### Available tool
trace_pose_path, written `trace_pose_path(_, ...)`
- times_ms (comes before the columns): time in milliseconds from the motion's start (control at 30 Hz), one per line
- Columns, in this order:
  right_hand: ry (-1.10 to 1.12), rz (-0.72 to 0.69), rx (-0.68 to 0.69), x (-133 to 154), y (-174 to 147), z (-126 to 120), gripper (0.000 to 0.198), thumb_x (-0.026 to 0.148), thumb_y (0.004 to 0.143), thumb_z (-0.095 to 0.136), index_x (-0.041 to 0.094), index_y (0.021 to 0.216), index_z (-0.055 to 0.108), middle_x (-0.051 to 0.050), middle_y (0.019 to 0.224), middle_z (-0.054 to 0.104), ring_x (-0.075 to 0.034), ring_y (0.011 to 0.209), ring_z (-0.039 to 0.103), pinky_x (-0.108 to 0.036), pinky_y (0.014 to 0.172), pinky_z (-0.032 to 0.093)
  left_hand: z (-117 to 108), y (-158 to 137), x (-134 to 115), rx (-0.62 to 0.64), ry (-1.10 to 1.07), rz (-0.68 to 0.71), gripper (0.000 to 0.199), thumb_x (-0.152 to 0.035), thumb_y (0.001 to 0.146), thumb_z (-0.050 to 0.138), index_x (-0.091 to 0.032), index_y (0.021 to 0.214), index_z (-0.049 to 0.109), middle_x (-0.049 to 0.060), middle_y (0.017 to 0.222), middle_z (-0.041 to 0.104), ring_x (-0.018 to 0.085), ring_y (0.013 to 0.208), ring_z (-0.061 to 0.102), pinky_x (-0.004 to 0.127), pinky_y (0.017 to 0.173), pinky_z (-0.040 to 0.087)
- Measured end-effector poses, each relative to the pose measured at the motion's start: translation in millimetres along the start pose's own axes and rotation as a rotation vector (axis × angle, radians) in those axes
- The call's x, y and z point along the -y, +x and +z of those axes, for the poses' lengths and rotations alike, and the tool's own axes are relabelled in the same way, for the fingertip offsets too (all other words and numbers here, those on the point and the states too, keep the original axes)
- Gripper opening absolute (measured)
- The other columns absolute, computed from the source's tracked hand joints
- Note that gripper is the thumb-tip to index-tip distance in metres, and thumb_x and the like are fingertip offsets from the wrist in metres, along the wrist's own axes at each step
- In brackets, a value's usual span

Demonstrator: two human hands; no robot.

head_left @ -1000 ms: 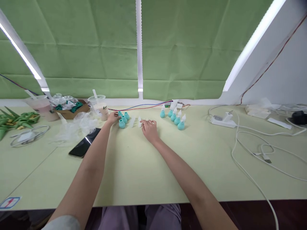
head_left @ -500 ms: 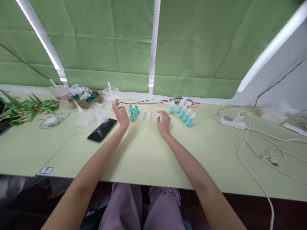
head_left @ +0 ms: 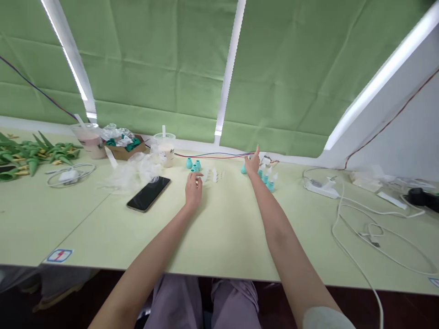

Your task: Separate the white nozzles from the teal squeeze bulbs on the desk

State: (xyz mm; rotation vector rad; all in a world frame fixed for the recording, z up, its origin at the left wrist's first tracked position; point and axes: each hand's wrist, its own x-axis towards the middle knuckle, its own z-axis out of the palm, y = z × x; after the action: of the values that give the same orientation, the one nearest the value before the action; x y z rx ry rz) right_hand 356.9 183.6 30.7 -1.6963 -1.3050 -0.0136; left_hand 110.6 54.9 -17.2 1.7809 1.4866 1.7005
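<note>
My left hand is over the table just in front of a small cluster of teal rubber bulbs, its fingers loosely bent and apart. Beside its fingertips lie small white plastic pieces. Farther right, my right hand reaches to the back end of a row of teal bulbs with white nozzles. Its thumb and a raised finger are spread, and one teal bulb shows at its left side, partly hidden. The hand and wrist cover part of the row.
A black phone lies left of my left hand, near crumpled clear plastic. Behind stand two drink cups and a cardboard box. Green plastic parts pile at far left. A power strip and white cables lie right.
My left hand has moved right and nearer to the teal bulbs. My right hand has gone right, from the small white pieces to the row of nozzled bulbs. The view has shifted slightly.
</note>
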Motion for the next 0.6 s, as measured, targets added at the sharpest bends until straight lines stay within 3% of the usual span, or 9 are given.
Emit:
trace_pose_path(133,-0.097,0.069,0.204,-2,17,3,0.038,0.020,0.076,0.053,0.016,0.114,0.058,-0.014,0.102,0.063,-0.024,0.097,0.057,-0.036,0.084,0.042,1,-2,1,0.060,0.013,0.069,0.022,-0.016,0.084,0.037,-0.025,0.085,0.057,0.007,0.095,0.057,0.018,0.081,0.058,0.035,0.072,0.048)
trace_pose_path(233,-0.102,0.017,0.211,-1,16,-1,0.022,0.013,0.074,0.053,0.013,0.090,0.068,-0.015,0.090,0.065,-0.024,0.091,0.058,-0.036,0.082,0.042,4,-4,3,0.077,0.042,0.099,0.022,-0.018,0.086,0.036,-0.026,0.089,0.057,0.008,0.101,0.056,0.020,0.086,0.057,0.037,0.072,0.048)
trace_pose_path(333,-0.030,-0.102,0.225,7,5,-15,0.017,0.015,0.072,0.057,0.014,0.084,0.069,-0.010,0.081,0.067,-0.021,0.084,0.060,-0.034,0.082,0.043,6,-5,4,0.067,0.076,0.093,0.020,-0.024,0.087,0.040,-0.026,0.101,0.055,0.012,0.115,0.049,0.023,0.098,0.055,0.039,0.075,0.049)
trace_pose_path(433,0.300,-0.242,0.297,27,-22,-36,0.018,0.022,0.069,0.063,0.015,0.085,0.070,-0.006,0.074,0.068,-0.019,0.073,0.062,-0.036,0.076,0.048,8,-6,-1,0.028,0.119,0.138,0.031,-0.031,0.084,0.049,-0.022,0.114,0.049,0.015,0.125,0.042,0.026,0.116,0.045,0.043,0.090,0.043)
trace_pose_path(533,0.668,-0.196,0.536,50,-63,-52,0.022,0.031,0.063,0.071,0.018,0.081,0.071,-0.004,0.075,0.070,-0.018,0.070,0.064,-0.034,0.072,0.052,9,-7,-10,0.051,0.160,0.243,0.043,-0.037,0.083,0.052,-0.021,0.122,0.044,0.014,0.130,0.042,0.027,0.126,0.037,0.045,0.102,0.033)
trace_pose_path(600,0.793,-0.224,0.708,59,-91,-54,0.025,0.033,0.060,0.074,0.019,0.081,0.072,-0.004,0.080,0.071,-0.018,0.073,0.065,-0.033,0.072,0.054,9,-8,-13,0.145,0.184,0.283,0.041,-0.039,0.085,0.050,-0.022,0.123,0.045,0.012,0.124,0.051,0.026,0.120,0.044,0.044,0.101,0.032)
